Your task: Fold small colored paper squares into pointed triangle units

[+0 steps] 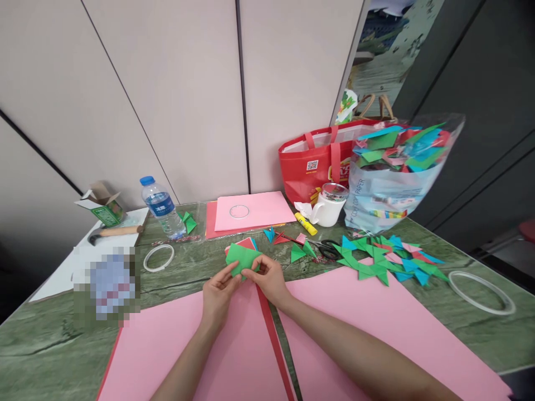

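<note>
Both forearms are running off the bottom edge over large pink sheets point(376, 323), while the left hand point(217, 292) and right hand point(270, 278) are pinching a folded green paper point(242, 257), their fingertips covering its lower edge. Bare green tabletop point(50, 340) is lying open leftward, though a blurred patch is masking something there. Farther right, folded paper pieces point(384, 262) are crowding up to a clear bag point(397, 172).

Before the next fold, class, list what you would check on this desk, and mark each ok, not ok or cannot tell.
1. Both hands hold the green folded paper piece: left hand, right hand: ok.
2. Large pink paper sheet lies flat beneath: ok.
3. Black-handled scissors clear of the hands: ok.
4. Yellow glue stick capped: cannot tell.
5. Crease edges aligned: cannot tell.
</note>
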